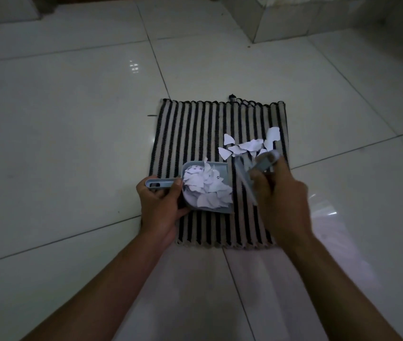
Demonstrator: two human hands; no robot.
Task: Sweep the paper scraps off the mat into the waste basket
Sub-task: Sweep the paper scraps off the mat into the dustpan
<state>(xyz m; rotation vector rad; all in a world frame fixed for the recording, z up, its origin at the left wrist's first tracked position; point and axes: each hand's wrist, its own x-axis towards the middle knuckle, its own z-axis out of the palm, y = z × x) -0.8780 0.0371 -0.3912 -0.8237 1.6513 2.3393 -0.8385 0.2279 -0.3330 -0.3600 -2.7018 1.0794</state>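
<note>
A black-and-beige striped mat (pixel 203 129) lies on the white tiled floor. My left hand (pixel 158 205) grips the handle of a small grey dustpan (pixel 222 168) that rests on the mat's left half and holds a heap of white paper scraps (pixel 208 190). My right hand (pixel 279 195) is closed around a small grey hand brush (pixel 264 163), its bristles angled down beside the pan's open side. Several loose paper scraps (pixel 249 145) lie on the mat just beyond the brush, toward the right edge. No waste basket is in view.
Glossy white floor tiles (pixel 72 119) surround the mat. A tiled step or ledge (pixel 294 18) stands at the far right, and a pale block (pixel 6 8) sits at the far left corner.
</note>
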